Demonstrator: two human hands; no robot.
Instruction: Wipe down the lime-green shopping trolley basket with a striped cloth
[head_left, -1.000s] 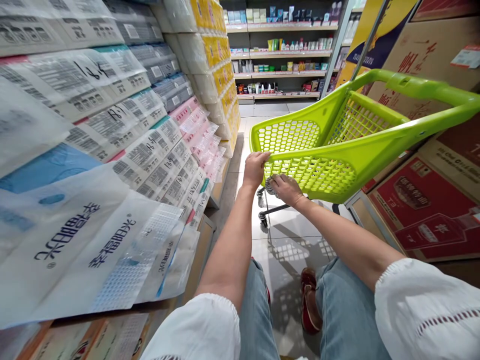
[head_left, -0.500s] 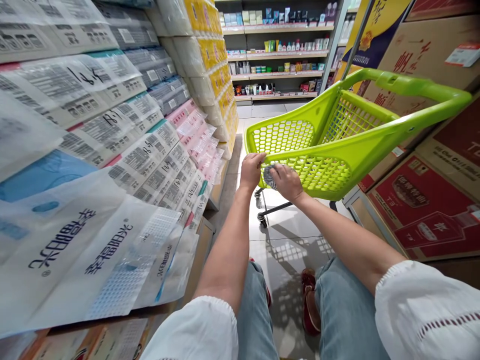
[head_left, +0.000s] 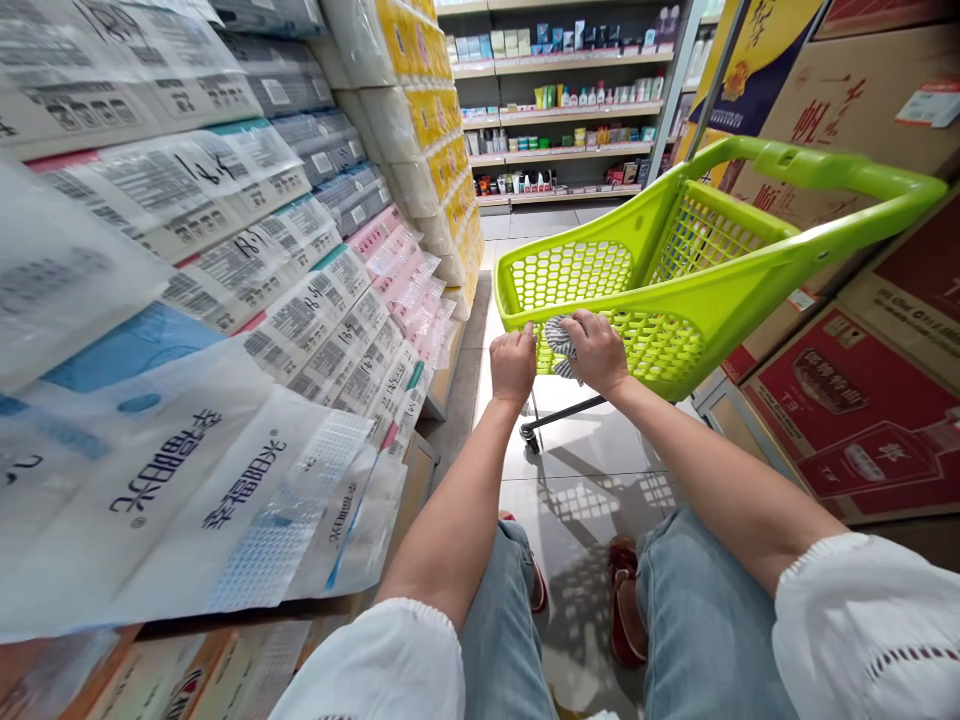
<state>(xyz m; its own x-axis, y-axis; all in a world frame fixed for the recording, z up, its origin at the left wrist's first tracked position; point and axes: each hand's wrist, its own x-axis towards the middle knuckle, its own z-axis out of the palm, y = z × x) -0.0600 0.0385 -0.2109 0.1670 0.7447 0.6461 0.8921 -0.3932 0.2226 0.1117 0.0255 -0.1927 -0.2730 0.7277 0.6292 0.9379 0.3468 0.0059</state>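
A lime-green plastic shopping cart [head_left: 720, 300] stands tilted in the aisle ahead of me. My left hand [head_left: 513, 362] is curled over the cart's near rim, fingers wrapped round the edge. My right hand [head_left: 598, 350] is closed on a grey-and-white cloth [head_left: 559, 340] and presses it against the cart's honeycomb side, just below the rim. The two hands sit a few centimetres apart. My knees in blue jeans and my red shoes show below.
Stacked tissue packs [head_left: 225, 300] fill the shelving on my left and lean into the aisle. Red and brown cardboard cartons [head_left: 862, 420] line the right. A shelf of bottles [head_left: 570, 100] closes the aisle's far end. The cart's wheel [head_left: 529, 436] rests on glossy floor tiles.
My right hand has slid the cloth up the cart's side, from below the basket to just under the rim. My left hand has stayed on the rim.
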